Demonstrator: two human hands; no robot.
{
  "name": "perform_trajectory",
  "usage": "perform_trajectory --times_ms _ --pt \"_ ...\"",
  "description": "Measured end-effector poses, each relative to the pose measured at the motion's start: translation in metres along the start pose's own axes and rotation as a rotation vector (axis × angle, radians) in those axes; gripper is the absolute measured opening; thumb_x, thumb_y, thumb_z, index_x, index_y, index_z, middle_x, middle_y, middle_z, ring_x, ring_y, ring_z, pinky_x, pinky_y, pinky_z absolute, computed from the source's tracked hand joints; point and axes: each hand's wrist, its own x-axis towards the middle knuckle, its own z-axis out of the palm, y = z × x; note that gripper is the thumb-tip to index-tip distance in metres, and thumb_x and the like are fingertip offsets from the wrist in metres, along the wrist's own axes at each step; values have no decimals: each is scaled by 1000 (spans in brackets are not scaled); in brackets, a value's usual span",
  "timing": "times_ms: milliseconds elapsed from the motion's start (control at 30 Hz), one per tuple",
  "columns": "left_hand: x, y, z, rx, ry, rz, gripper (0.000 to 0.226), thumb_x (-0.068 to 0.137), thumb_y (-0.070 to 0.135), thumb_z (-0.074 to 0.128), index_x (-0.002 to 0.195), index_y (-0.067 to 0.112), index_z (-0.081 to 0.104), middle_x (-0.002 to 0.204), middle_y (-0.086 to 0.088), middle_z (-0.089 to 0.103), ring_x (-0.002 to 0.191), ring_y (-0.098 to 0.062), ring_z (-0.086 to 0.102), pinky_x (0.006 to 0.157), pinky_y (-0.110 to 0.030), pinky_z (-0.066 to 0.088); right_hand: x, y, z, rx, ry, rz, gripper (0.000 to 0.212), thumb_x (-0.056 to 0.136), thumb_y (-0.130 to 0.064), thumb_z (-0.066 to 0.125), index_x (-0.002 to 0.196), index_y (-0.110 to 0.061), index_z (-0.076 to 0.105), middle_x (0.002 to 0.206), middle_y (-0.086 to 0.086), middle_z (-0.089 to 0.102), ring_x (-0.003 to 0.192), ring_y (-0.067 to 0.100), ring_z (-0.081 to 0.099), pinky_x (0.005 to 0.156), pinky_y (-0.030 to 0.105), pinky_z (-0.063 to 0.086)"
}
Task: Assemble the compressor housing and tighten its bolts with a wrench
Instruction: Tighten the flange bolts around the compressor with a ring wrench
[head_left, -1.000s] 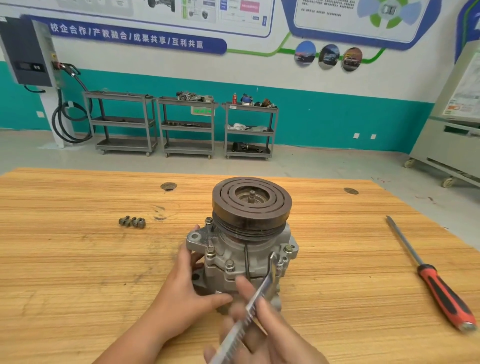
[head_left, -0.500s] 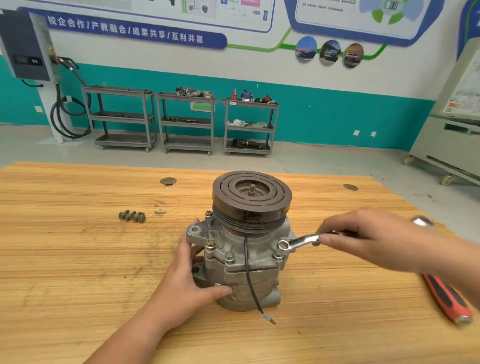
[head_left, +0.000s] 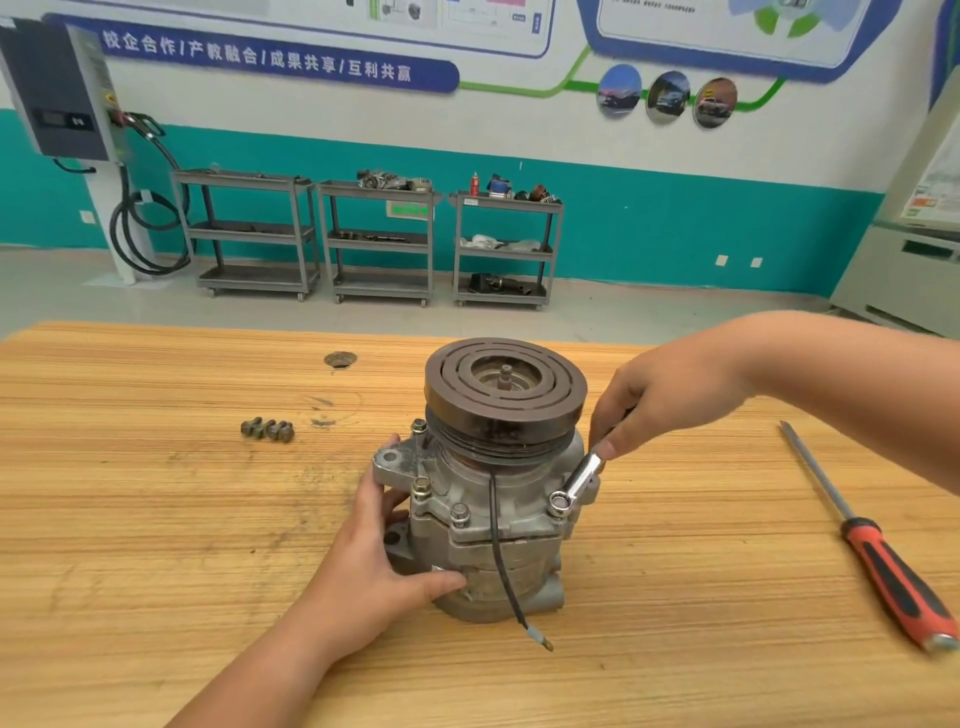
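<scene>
Three loose bolts (head_left: 267, 430) lie in a tight cluster on the wooden workbench (head_left: 130, 519), well apart from the work, probably set aside there so they stay within reach without rolling under the job. The left hand (head_left: 379, 566) grips the lower left flank of the compressor (head_left: 524, 519), thumb across its front and fingers round behind, most likely to brace it against the wrench's turning force. The compressor stands upright near the middle of the bench, clutch pulley (head_left: 504, 395) on top, with a black wire (head_left: 498, 561) trailing down its front to the wood. On the front right of its flange the ring end of a combination wrench (head_left: 576, 483) sits over a bolt head, and the shank slants up and back beside the pulley. The right hand (head_left: 660, 395) pinches the shank between thumb and curled fingers. A red-and-black-handled screwdriver (head_left: 883, 561) lies unused at the far right. Half a second ago the wrench pointed almost level to the right from this same bolt; its handle has since swung toward the back, so a tightening stroke looks to be under way, while the left hand has kept its hold.
</scene>
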Motion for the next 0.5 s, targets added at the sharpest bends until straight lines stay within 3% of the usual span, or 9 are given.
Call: perform_trajectory --times_ms 133,233,333,500 --pt "-1 1 -1 3 6 6 107 40 62 82 122 74 15 133 23 48 120 12 45 99 -19 37 0 0 0 36 -41 64 21 91 -51 48 98 -42 66 107 -13 61 104 10 54 92 28 39" --pt "-2 2 -1 11 5 -1 108 40 64 82 124 72 14 133 25 47 119 14 44 102 -21 38 -6 5 4 136 -117 66 28 93 -48 46 95 -35 71 68 -9 50 65 9 45 66 20 35" --pt "-2 4 0 1 -5 1 111 39 66 81 126 69 13 133 27 45 119 17 42 99 -17 37 -15 14 21 464 -234 47 34 97 -41 43 85 -23 70 51 -10 36 46 8 31 48 19 29" --pt "-1 4 1 -13 0 10 109 37 70 81 126 66 18 132 25 47 118 16 45 95 -13 39 -31 3 78 1295 -344 -41 28 84 -39 46 65 -21 53 44 -7 28 31 3 24 31 12 28"
